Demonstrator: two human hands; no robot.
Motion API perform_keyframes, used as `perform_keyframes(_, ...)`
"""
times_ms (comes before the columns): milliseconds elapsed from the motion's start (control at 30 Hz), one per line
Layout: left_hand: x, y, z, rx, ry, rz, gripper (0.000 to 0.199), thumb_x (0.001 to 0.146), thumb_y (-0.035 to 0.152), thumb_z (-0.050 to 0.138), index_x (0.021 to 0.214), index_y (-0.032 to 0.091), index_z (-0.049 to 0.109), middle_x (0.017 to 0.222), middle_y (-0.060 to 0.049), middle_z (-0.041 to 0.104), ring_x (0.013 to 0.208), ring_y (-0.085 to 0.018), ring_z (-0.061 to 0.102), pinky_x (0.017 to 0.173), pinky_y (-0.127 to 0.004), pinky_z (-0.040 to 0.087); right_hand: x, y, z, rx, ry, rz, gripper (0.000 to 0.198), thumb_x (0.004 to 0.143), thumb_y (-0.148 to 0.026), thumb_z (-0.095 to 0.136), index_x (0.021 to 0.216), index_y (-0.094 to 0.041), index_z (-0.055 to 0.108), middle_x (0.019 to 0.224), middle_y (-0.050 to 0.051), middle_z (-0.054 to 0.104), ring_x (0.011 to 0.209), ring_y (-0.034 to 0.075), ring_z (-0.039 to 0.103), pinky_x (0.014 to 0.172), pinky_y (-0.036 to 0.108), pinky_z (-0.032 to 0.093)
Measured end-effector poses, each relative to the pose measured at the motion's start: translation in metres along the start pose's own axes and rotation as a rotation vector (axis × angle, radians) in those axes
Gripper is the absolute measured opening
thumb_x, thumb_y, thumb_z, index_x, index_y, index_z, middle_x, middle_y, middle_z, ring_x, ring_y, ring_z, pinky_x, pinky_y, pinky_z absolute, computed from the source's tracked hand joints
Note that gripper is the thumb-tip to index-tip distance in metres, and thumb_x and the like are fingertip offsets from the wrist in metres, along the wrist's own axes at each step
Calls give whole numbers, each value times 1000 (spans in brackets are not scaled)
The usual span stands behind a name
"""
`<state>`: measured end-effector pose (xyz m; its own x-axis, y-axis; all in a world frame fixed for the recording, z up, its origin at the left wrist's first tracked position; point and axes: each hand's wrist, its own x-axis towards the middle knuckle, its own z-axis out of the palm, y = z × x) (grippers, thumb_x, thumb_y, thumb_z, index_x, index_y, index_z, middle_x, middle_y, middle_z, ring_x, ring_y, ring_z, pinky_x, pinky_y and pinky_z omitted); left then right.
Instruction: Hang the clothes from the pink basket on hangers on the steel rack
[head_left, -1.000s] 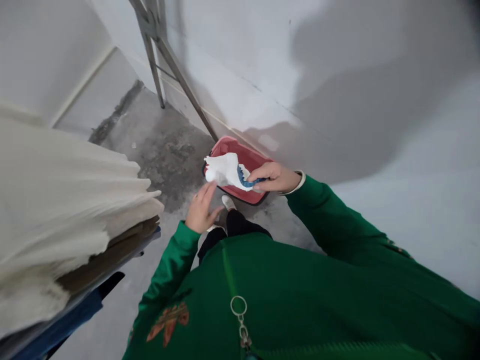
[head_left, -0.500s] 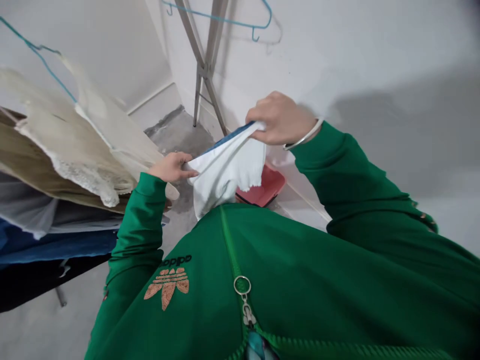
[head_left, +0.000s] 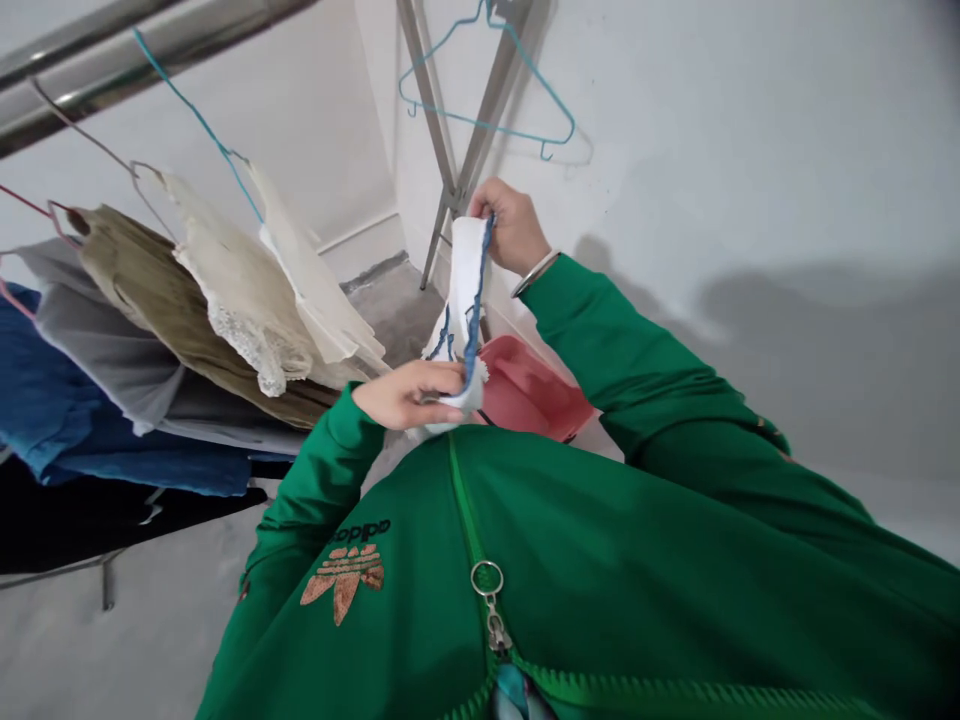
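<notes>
A white garment with blue edging (head_left: pixel 466 262) is stretched between my two hands, in front of my green jacket. My right hand (head_left: pixel 510 225) pinches its upper end, high up near the wall. Lower and closer to my body, my left hand (head_left: pixel 412 393) grips the other end between thumb and fingers. The lower part of the garment is partly hidden behind my left hand and my jacket. Below and to the right of the cloth, a red basin (head_left: pixel 536 385) rests near the floor.
On the left, several garments hang from a metal rail (head_left: pixel 150 65), among them a white lace piece (head_left: pixel 247 320), brown trousers (head_left: pixel 150 290) and blue cloth (head_left: pixel 112 430). A blue hanger (head_left: pixel 487 122) hangs ahead by the rack's crossed legs (head_left: pixel 456 195). A white wall (head_left: pixel 750 150) runs along the right.
Both hands have turned the garment from a slanting spread to a near-upright strip, showing its blue edge. My left hand moved right and down; my right moved slightly left. The view has shifted.
</notes>
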<state>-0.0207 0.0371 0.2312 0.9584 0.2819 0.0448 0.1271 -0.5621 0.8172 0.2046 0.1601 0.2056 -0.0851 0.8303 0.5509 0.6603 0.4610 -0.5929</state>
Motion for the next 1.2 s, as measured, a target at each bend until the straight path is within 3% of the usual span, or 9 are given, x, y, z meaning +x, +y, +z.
perform_keyframes(100,30,-9,28,-21,61,96,52,85,68,42,69,20,47,73,-4,49,74,-17,47,80,-34,45,2,-9,35,-3,-204,-151,15,83,-24,60,91,-12,58,96,8,58,96,19,53,92,36,42)
perform_keyframes(233,39,-49,50,-189,546,42,53,82,71,49,74,18,47,75,-1,46,75,-15,45,80,-32,44,-23,-13,54,136,-469,-222,46,76,-40,69,112,-13,56,118,13,56,100,22,56,91,38,47)
perform_keyframes(333,25,-81,49,-334,951,-45,51,80,69,53,79,18,50,79,0,48,77,-13,47,77,-28,44,-58,-17,37,284,-143,63,40,90,-50,50,109,-15,54,96,8,60,75,14,58,74,31,51)
perform_keyframes(400,17,-94,44,-264,1084,-66,49,81,67,55,78,19,53,83,-1,52,84,-15,50,84,-30,44,-83,-28,26,385,35,140,39,95,-52,38,108,-17,52,87,5,60,72,13,58,73,30,52)
perform_keyframes(600,15,-92,27,79,993,-105,53,91,64,37,72,19,59,88,-6,57,98,-20,53,95,-40,44,-128,-63,46,527,-223,48,61,83,-59,57,122,-13,50,117,16,61,107,27,59,95,42,48)
perform_keyframes(767,-9,-102,19,149,840,-98,49,93,57,39,112,17,60,114,-12,60,108,-22,56,95,-39,46,-115,-55,50,889,-200,333,46,80,-56,60,100,-15,62,81,4,64,73,15,59,69,29,50)
perform_keyframes(900,-21,-131,46,356,978,-444,73,77,49,65,134,9,43,114,-16,58,108,-27,54,96,-43,43,-104,-63,31,1152,-144,481,41,70,-52,72,89,-17,63,71,0,62,63,11,54,58,23,46)
perform_keyframes(1033,-15,-158,81,179,842,-855,52,69,33,71,116,13,60,115,-14,60,113,-29,52,101,-41,39,-100,-79,16,1221,-182,505,41,62,-50,78,82,-18,63,67,-1,60,58,9,52,54,22,44)
perform_keyframes(1200,-36,-172,72,-64,855,-978,6,68,22,69,70,18,65,80,-6,66,96,-26,61,91,-35,44,-100,-73,6,1157,-148,495,42,62,-51,79,83,-18,65,64,-2,58,54,9,49,51,21,42)
